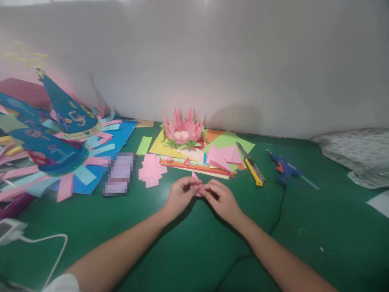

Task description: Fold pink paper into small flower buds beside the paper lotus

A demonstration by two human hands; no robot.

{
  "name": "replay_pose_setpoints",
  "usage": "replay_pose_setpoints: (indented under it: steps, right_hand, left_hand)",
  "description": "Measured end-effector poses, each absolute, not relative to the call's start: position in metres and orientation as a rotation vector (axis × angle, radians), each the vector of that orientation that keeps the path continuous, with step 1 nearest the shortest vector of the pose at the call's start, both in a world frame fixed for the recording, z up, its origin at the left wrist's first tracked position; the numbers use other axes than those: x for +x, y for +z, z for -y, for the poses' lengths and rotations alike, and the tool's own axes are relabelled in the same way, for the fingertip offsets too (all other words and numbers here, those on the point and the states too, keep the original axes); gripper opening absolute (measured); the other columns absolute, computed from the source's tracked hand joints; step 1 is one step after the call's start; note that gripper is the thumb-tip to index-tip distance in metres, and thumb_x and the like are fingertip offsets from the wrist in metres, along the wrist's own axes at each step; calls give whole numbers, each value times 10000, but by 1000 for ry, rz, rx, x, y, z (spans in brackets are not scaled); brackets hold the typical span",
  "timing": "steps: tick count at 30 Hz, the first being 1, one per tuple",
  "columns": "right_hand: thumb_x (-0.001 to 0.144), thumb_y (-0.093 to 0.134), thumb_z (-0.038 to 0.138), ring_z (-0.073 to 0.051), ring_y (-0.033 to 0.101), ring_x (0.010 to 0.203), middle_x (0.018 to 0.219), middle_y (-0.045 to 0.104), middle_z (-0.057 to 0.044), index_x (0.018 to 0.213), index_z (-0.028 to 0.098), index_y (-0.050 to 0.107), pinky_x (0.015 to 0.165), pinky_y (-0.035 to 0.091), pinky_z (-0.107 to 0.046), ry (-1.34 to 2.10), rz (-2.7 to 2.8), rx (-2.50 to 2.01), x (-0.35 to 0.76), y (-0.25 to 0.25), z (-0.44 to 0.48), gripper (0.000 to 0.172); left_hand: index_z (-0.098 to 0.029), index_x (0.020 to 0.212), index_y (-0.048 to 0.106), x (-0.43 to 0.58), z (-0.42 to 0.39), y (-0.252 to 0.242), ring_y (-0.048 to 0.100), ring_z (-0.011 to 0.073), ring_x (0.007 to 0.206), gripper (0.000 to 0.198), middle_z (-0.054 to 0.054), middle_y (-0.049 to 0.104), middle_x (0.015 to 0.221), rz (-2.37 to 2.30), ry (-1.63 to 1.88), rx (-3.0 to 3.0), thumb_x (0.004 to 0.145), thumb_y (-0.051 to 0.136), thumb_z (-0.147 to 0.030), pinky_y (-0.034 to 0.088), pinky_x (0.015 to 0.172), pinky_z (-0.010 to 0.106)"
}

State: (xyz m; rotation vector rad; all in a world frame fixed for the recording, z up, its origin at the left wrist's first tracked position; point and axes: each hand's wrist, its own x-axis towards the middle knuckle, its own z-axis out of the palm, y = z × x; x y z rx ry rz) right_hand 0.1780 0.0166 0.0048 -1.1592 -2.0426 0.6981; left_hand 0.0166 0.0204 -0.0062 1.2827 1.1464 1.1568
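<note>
Between my two hands is a small piece of folded pink paper (195, 176), its pointed tip rising above the fingers. My left hand (182, 194) pinches its left side, with thumb and fingers pressed together. On the other side my right hand (221, 198) pinches it too; the fingers cover most of the paper. Just beyond lies a stack of coloured paper sheets (158, 142), bearing a pink paper lotus (184, 132) with green leaves. Left of my hands is a spread of pink paper rectangles (150, 170). Larger pink sheets (223, 156) rest on the stack's right side.
A yellow box cutter (254, 172) with its blade out lies right of the stack. Further right is a blue glue gun (284, 168), its cord crossing the green table (170, 255). Decorated blue cone hats (65, 105) and a blurred-out phone (119, 174) are at left.
</note>
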Motion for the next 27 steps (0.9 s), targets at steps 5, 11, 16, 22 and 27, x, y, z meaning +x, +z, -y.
replay_pose_setpoints:
  steps: [5, 11, 16, 22, 27]
  right_hand:
    - [845, 535, 258, -130, 507, 614, 685, 532, -4, 767, 193, 598, 550, 408, -239, 718, 1967, -1171, 178, 3, -17, 120]
    - [830, 549, 274, -116, 486, 574, 672, 528, 2, 720, 189, 573, 526, 410, -230, 739, 1907, -1220, 178, 1, -18, 141]
    - [828, 553, 273, -119, 488, 582, 671, 525, 4, 712, 190, 566, 530, 411, -230, 737, 1903, -1236, 178, 1, -18, 144]
    - [818, 559, 267, -116, 488, 579, 686, 524, 4, 697, 191, 544, 529, 405, -230, 770, 1880, -1257, 178, 2, -18, 144]
    - [811, 562, 294, -113, 475, 557, 652, 530, 12, 683, 192, 522, 513, 388, -227, 840, 1833, -1257, 178, 1, -19, 168]
  left_hand:
    - [-149, 822, 687, 18, -20, -3, 615, 164, 791, 173, 73, 660, 885, -1100, 1149, 1148, 688, 653, -254, 521, 700, 288]
    - [-152, 798, 694, 19, -19, -1, 608, 163, 801, 150, 73, 661, 870, -1124, 1168, 1176, 676, 658, -232, 510, 713, 280]
    - [-153, 805, 695, 19, -19, -1, 607, 166, 809, 145, 75, 663, 873, -1139, 1161, 1205, 686, 649, -221, 499, 743, 288]
    - [-159, 823, 693, 18, -18, -5, 606, 168, 815, 153, 75, 659, 879, -1129, 1152, 1266, 706, 641, -243, 500, 742, 287]
    - [-149, 833, 681, 18, -18, -6, 603, 145, 718, 164, 70, 648, 842, -1080, 1135, 1272, 718, 632, -256, 514, 684, 284]
